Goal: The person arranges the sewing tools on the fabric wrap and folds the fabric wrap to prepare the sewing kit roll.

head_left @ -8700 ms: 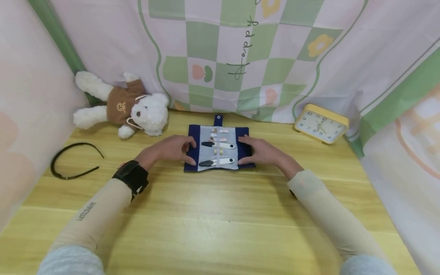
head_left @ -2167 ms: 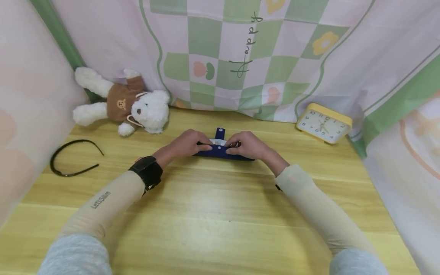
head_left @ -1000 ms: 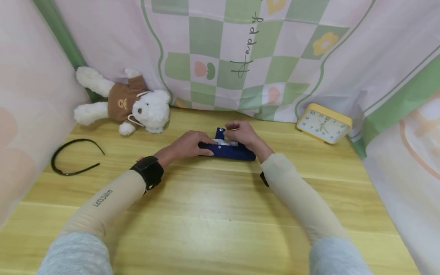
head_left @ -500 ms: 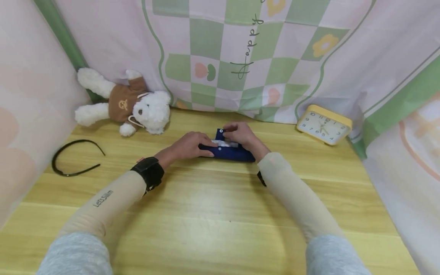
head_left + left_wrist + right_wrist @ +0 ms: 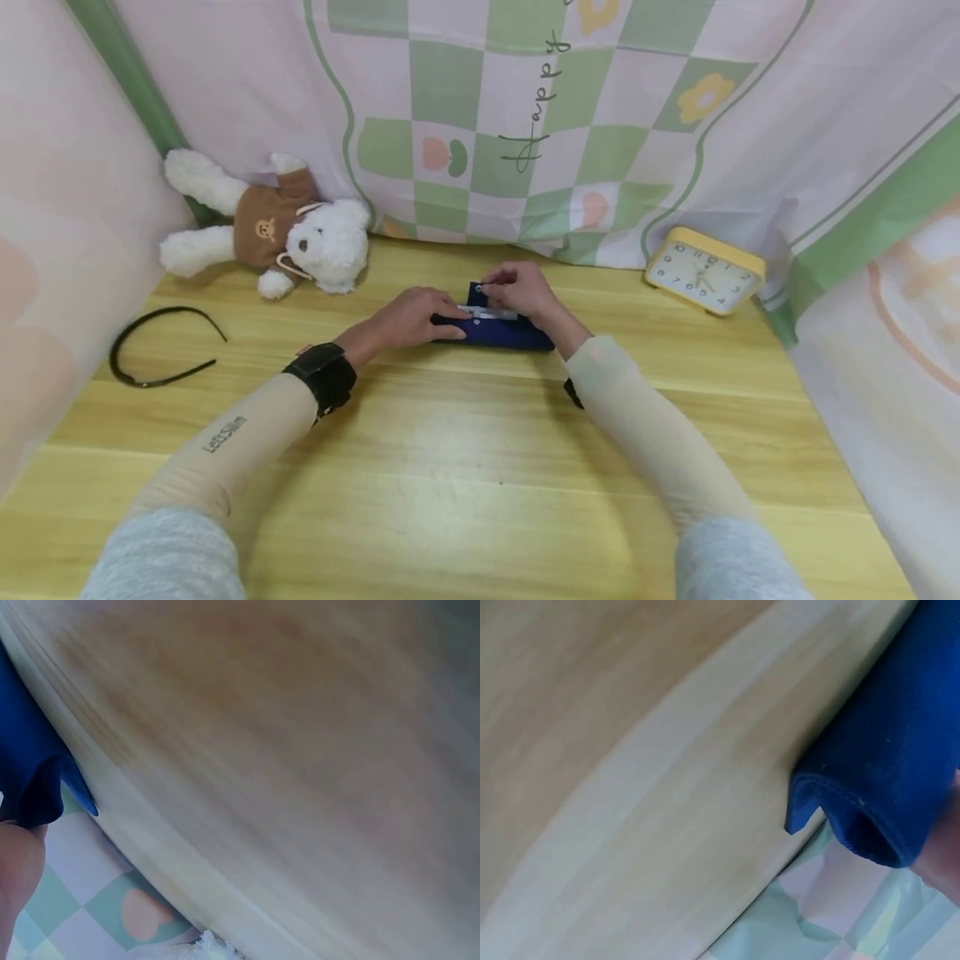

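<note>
A navy fabric pouch (image 5: pixel 513 335) lies folded on the table, its pale lining (image 5: pixel 498 314) showing in a strip along the top. My left hand (image 5: pixel 408 317) grips the pouch's left end, fingers over the top and thumb at the front. At the back edge a navy strap (image 5: pixel 475 295) with a metal snap stands up, and my right hand (image 5: pixel 525 292) pinches it between thumb and fingers. The right wrist view shows the pouch's rolled open end (image 5: pixel 870 772) beside part of that hand. In the left wrist view, the other end (image 5: pixel 30 742) shows near a finger.
A white teddy bear (image 5: pixel 330 246) in a brown top lies at the back left. A black headband (image 5: pixel 123 377) rests on the table's left side. The yellow clock (image 5: pixel 703 271) stands at the back right, before a checked curtain (image 5: pixel 517 150).
Earlier the pouch lay spread flat with small tools showing inside; it is now folded. My right hand has left the pouch's right end for the strap, while my left hand stays.
</note>
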Motion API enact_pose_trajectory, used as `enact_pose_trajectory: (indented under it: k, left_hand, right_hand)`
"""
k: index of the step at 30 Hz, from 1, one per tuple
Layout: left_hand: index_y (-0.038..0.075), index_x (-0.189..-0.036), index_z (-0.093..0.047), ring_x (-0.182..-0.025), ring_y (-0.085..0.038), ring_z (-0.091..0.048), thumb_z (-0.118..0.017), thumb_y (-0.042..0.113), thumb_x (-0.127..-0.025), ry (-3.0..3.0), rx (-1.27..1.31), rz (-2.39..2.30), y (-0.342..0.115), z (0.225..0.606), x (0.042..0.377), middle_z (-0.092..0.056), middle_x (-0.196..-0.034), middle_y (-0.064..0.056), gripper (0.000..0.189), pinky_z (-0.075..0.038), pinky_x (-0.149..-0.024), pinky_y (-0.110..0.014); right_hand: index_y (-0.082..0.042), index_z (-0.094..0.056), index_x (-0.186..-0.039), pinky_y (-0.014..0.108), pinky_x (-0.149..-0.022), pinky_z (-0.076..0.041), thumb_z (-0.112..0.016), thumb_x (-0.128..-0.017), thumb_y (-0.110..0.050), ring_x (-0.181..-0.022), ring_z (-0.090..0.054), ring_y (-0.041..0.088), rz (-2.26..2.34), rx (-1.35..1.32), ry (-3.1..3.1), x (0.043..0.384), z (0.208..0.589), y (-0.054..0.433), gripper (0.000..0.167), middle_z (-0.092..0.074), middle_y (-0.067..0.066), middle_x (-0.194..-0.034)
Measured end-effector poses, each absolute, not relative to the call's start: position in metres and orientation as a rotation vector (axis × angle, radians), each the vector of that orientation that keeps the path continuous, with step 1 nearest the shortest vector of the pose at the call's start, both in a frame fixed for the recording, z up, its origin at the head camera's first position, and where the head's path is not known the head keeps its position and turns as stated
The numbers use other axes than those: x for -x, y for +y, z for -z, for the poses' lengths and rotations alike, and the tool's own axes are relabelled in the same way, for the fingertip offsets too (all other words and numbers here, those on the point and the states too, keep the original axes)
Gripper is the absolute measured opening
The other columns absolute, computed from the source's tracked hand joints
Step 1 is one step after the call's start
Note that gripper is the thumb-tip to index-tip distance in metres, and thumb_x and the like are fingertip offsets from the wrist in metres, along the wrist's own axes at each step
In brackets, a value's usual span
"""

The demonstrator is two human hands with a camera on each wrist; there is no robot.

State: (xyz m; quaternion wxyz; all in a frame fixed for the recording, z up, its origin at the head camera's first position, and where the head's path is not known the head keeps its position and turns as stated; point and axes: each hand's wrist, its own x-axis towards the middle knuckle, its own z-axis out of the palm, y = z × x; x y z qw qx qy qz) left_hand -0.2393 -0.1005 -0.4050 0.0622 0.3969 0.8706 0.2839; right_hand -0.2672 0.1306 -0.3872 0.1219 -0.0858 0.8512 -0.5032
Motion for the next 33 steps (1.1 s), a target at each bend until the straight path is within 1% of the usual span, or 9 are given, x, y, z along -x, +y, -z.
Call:
enact_pose_trajectory:
  k: [5, 12, 15, 18, 23, 27, 29, 33]
  left_hand:
    - [0.013, -0.131, -0.070, -0.110, -0.025, -0.065, -0.069, 0.031, -0.099, 2.631, -1.205, -0.849, -0.101, 0.406, 0.240, -0.070, -0.121, -0.009, 0.037, -0.050, -0.095, -0.041]
    - [0.012, -0.132, -0.069, -0.113, -0.026, -0.064, -0.068, 0.032, -0.099, 2.631, -1.175, -0.831, -0.102, 0.406, 0.240, -0.069, -0.124, -0.010, 0.038, -0.049, -0.097, -0.042]
    - [0.012, -0.132, -0.069, -0.115, -0.027, -0.063, -0.068, 0.032, -0.099, 2.629, -1.161, -0.837, -0.102, 0.406, 0.240, -0.069, -0.125, -0.010, 0.038, -0.049, -0.099, -0.042]
    - [0.011, -0.132, -0.069, -0.117, -0.027, -0.063, -0.068, 0.032, -0.100, 2.627, -1.157, -0.839, -0.102, 0.407, 0.240, -0.068, -0.126, -0.011, 0.039, -0.048, -0.100, -0.042]
    - [0.009, -0.132, -0.069, -0.116, -0.028, -0.063, -0.067, 0.033, -0.100, 2.621, -1.138, -0.843, -0.102, 0.409, 0.242, -0.068, -0.126, -0.013, 0.040, -0.049, -0.100, -0.042]
    - [0.008, -0.132, -0.068, -0.116, -0.028, -0.063, -0.067, 0.033, -0.100, 2.619, -1.128, -0.838, -0.101, 0.410, 0.243, -0.068, -0.126, -0.014, 0.040, -0.050, -0.098, -0.042]
    - [0.008, -0.132, -0.068, -0.116, -0.028, -0.063, -0.067, 0.032, -0.100, 2.621, -1.131, -0.832, -0.101, 0.409, 0.243, -0.068, -0.126, -0.014, 0.040, -0.050, -0.098, -0.041]
    - [0.007, -0.132, -0.068, -0.116, -0.028, -0.064, -0.067, 0.031, -0.100, 2.631, -1.127, -0.817, -0.099, 0.407, 0.243, -0.068, -0.126, -0.014, 0.040, -0.050, -0.098, -0.042]
  right_hand:
    - [0.001, -0.072, -0.107, 0.035, -0.071, -0.055, -0.067, -0.098, -0.008, -0.083, -0.066, 0.026, 1.462, 0.322, 2.489, 0.261, 0.385, 0.135, 0.013, -0.069, 0.014, -0.096]
    - [0.003, -0.071, -0.106, 0.036, -0.075, -0.058, -0.065, -0.099, -0.002, -0.087, -0.067, 0.027, 1.506, 0.392, 2.427, 0.250, 0.382, 0.139, 0.011, -0.068, 0.016, -0.098]
    - [0.004, -0.072, -0.106, 0.033, -0.075, -0.056, -0.066, -0.098, -0.001, -0.087, -0.066, 0.026, 1.497, 0.442, 2.456, 0.247, 0.384, 0.139, 0.011, -0.069, 0.016, -0.098]
    - [0.003, -0.073, -0.104, 0.031, -0.075, -0.054, -0.067, -0.097, -0.002, -0.088, -0.065, 0.024, 1.443, 0.478, 2.511, 0.242, 0.385, 0.139, 0.010, -0.070, 0.014, -0.098]
    - [-0.003, -0.076, -0.100, 0.036, -0.080, -0.054, -0.070, -0.096, -0.007, -0.092, -0.067, 0.024, 1.316, 0.561, 2.619, 0.235, 0.386, 0.137, 0.008, -0.073, 0.009, -0.097]
    - [-0.005, -0.077, -0.097, 0.041, -0.086, -0.054, -0.072, -0.095, -0.007, -0.095, -0.069, 0.024, 1.210, 0.686, 2.690, 0.232, 0.388, 0.137, 0.006, -0.074, 0.008, -0.097]
    - [-0.005, -0.076, -0.099, 0.041, -0.087, -0.055, -0.072, -0.095, -0.007, -0.096, -0.069, 0.024, 1.165, 0.737, 2.697, 0.231, 0.388, 0.137, 0.006, -0.074, 0.008, -0.099]
    - [0.000, -0.073, -0.115, 0.039, -0.088, -0.057, -0.073, -0.094, -0.005, -0.100, -0.069, 0.025, 1.090, 0.840, 2.672, 0.230, 0.386, 0.138, 0.022, -0.073, 0.011, -0.105]
